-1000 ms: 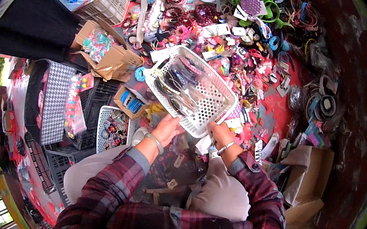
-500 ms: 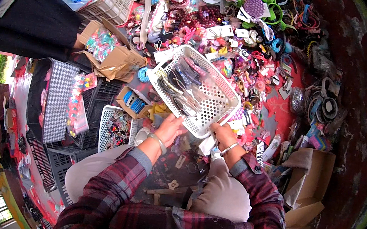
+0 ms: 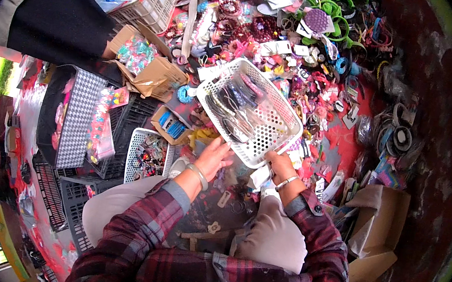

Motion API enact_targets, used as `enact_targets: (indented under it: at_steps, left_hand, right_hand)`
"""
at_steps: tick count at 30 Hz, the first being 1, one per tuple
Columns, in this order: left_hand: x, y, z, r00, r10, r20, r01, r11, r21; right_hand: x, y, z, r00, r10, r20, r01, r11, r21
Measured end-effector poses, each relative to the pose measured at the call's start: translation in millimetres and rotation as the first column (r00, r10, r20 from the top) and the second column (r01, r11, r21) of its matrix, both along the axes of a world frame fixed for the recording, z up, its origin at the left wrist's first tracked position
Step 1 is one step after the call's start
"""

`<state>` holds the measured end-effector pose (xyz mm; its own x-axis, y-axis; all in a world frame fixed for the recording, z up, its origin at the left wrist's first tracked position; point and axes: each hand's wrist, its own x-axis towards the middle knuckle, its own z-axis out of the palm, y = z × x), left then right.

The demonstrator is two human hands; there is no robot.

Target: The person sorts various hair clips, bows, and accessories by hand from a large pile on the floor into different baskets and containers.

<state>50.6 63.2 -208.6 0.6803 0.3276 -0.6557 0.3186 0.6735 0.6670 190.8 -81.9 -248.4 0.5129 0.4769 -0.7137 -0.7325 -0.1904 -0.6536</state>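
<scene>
A white perforated plastic basket (image 3: 269, 143) sits tilted at the middle, in front of me. In it lie dark, pale and pink band-like accessories (image 3: 235, 103), partly in clear wrapping. At the basket's near right corner, my right hand (image 3: 282, 168) is closed on the rim, its fingertips partly hidden. My left hand (image 3: 214, 159) is by the near left side with its fingers spread, close to the rim; whether they touch it I cannot tell. A white paper-like piece (image 3: 259, 176) hangs below the basket, by my right hand.
A heap of hair accessories (image 3: 303, 77) spreads beyond the basket. To the left are a cardboard box (image 3: 157, 78) of packets, a small box (image 3: 170, 125) with blue pieces, a white basket (image 3: 132, 154) and black crates (image 3: 119, 127). Another person's dark-clothed leg (image 3: 59, 19) stands far left.
My left hand's fingers have loosened from the basket's rim and spread apart. My right hand stays at its corner. The whole view has shifted slightly.
</scene>
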Motion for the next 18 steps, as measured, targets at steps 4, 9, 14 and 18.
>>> enact_targets:
  at_steps: [4, 9, 14, 18]
  left_hand:
    - [-2.7, -6.3, 14.8, 0.995, 0.065, -0.077, -0.064, 0.998, 0.024]
    - [-14.4, -7.7, 23.2, 0.992, 0.105, -0.071, -0.098, 0.991, 0.095]
    - [-25.4, -13.3, 79.3, 0.998, 0.055, -0.037, -0.047, 0.984, 0.174]
    - [-34.4, -16.6, 130.1, 0.998, -0.048, 0.037, 0.038, 0.970, 0.242]
  right_hand:
    - [2.7, -5.0, -4.4, 0.998, 0.014, 0.068, -0.011, 0.999, -0.038]
    - [5.1, -1.6, 1.9, 0.992, 0.050, 0.112, -0.043, 0.997, -0.061]
    - [3.9, 10.1, 31.6, 0.994, 0.077, 0.074, -0.071, 0.994, -0.079]
    - [-3.7, 19.5, 80.6, 1.000, 0.010, 0.000, -0.010, 1.000, 0.019]
